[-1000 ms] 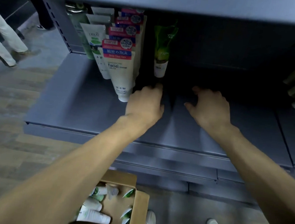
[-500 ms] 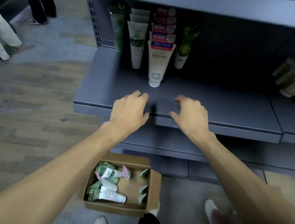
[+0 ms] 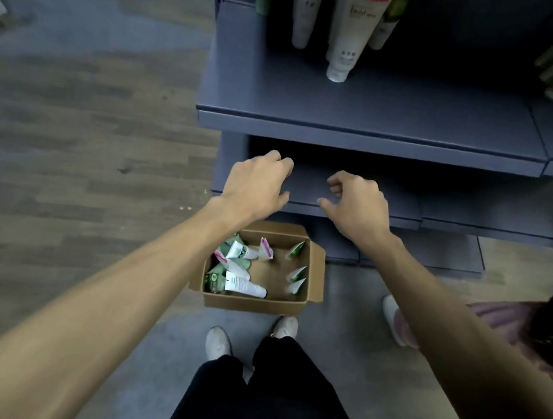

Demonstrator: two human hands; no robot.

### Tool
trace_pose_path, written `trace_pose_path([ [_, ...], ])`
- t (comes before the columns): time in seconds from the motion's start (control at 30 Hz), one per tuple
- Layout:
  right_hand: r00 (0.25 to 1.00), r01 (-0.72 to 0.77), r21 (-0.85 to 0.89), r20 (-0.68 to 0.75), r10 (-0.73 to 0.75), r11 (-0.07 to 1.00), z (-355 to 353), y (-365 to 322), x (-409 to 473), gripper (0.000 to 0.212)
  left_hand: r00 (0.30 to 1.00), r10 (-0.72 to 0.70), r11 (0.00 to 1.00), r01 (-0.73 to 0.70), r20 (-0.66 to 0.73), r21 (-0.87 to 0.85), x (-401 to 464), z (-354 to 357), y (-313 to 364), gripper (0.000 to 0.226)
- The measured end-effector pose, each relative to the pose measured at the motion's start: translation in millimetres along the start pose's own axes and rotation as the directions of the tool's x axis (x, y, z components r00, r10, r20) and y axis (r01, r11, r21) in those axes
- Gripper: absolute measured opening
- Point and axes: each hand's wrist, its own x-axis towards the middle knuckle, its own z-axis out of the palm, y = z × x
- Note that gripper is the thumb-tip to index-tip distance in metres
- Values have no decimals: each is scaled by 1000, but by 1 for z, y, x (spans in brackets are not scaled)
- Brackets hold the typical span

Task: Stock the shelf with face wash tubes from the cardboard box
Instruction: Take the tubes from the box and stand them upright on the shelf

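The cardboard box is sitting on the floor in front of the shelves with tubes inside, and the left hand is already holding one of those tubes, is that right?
Not quite. The head view shows the cardboard box on the floor in front of the shelves with tubes inside, but the left hand holds nothing; its fingers hang loosely curled above the box, as do those of the right hand.

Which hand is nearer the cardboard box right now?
Left. The left hand hangs empty above the box's far left corner, its wrist over the rim. The right hand, also empty, is beyond the far right corner, before the lower shelf.
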Motion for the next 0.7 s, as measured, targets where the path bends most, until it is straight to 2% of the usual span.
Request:
trace_pose_path([
  [0.4,980,-26,12,199,23,1000,97,54,10,42,953,-195,977,210,232,-41,-27,116,-22,34],
  [0.7,931,-8,-54,364,28,998,199,105,27,29,838,-361,915,404,409,-19,-74,236,-46,38],
])
